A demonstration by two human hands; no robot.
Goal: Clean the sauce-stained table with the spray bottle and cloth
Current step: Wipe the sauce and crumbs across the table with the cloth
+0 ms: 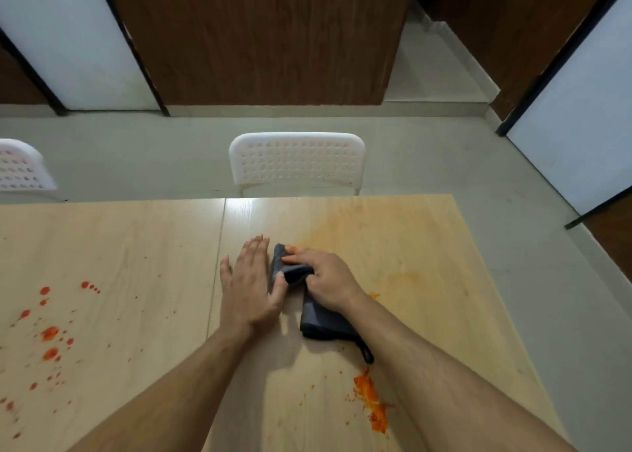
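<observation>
Light wood table (pixel 393 246), seen from above. Dark grey cloth (pixel 316 315) lies folded near table centre, beside faint orange smear (pixel 362 243). Right hand (pixel 325 275) curled, gripping folded cloth top. Left hand (pixel 251 284) flat, fingers straight, thumb touching cloth edge. Red sauce spots (pixel 51 335) at left; thick orange-red streak (pixel 371 400) near right forearm. White chair (pixel 297 161) behind table.
</observation>
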